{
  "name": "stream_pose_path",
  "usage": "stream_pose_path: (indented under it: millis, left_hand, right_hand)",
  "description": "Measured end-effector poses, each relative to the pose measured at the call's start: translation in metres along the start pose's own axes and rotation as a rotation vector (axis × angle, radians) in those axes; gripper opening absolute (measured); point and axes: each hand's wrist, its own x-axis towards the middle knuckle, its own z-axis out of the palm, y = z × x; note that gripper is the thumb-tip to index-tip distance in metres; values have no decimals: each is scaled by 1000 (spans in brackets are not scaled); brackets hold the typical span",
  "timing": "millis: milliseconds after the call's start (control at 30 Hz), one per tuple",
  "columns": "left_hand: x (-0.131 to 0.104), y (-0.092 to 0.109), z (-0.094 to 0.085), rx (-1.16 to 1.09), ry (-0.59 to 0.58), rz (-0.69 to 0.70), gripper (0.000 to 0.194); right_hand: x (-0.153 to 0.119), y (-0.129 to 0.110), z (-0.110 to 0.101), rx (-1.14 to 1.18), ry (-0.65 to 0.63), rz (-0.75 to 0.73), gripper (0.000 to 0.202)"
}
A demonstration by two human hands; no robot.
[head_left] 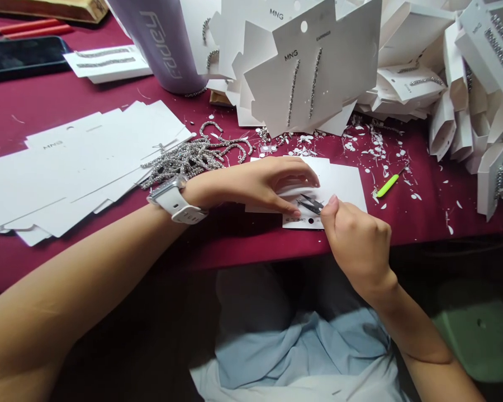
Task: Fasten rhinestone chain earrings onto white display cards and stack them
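In the head view, my right hand [356,240] is closed around a small dark pair of scissors [312,206], their narrow blades a little apart and pointing left. The blades are over a white card [343,187] lying face down near the table edge. My left hand [272,181], with a watch [178,201] on its wrist, rests on the card. Its thumb and fingers are apart on either side of the blade tips, with nothing visible held in them. A heap of silvery rhinestone chains [193,156] lies just beyond my left wrist.
Flat white cards [79,162] are stacked at the left. Behind stand a purple tumbler [165,44] and upright earring cards [314,72]. Folded cards [456,84] pile up at the right. A lime-green handled tool [389,184] lies among white scraps. A phone [25,57] is far left.
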Motion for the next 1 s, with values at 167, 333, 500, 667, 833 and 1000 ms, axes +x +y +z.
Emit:
stream_pose_path:
  millis: [167,333,500,667,833,1000]
  left_hand:
    - [1,-2,-1,1,-15,59,28]
    - [1,-4,-1,27,-13,85,21]
    - [1,-5,-1,23,-6,111,20]
    - [1,-4,0,16,0,104,12]
    - [1,-4,-1,12,0,102,13]
    - [2,-5,-1,-1,-6,103,15]
  right_hand:
    - [0,-1,2,-21,3,-22,40]
    - [1,1,2,-65,52,-57,41]
    - [4,3,2,-62,109,-100,40]
    - [6,6,3,-55,112,-126,40]
    - [6,7,5,-47,118,-140,40]
    - [6,8,7,-46,129,-159,40]
